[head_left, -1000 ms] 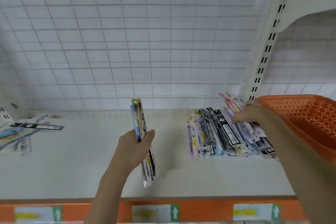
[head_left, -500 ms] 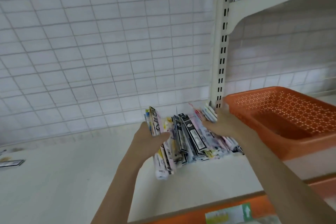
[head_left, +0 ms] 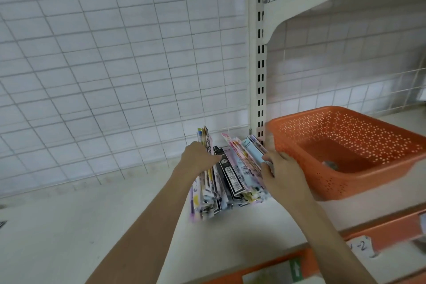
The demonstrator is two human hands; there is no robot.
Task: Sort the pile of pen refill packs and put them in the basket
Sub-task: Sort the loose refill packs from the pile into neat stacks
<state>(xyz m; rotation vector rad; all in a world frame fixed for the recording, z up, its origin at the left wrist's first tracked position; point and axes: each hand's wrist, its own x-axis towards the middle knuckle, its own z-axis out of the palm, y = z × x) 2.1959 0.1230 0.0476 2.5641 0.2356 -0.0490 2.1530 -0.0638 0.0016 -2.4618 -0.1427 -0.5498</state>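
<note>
Left hand (head_left: 199, 159) grips refill packs (head_left: 232, 175); right hand (head_left: 282, 175) clasps opposite side; packs' long axes toward back wall.

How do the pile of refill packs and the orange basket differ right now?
The pile of refill packs is multicoloured and stands on edge, leaning; the orange basket is one colour and sits flat with its opening up. The left hand and the right hand flank the pile, on the packs, while neither holds the basket. The pile is crowded; the basket looks almost empty, with one small dark item inside. Both rest on the white shelf, side by side.
</note>
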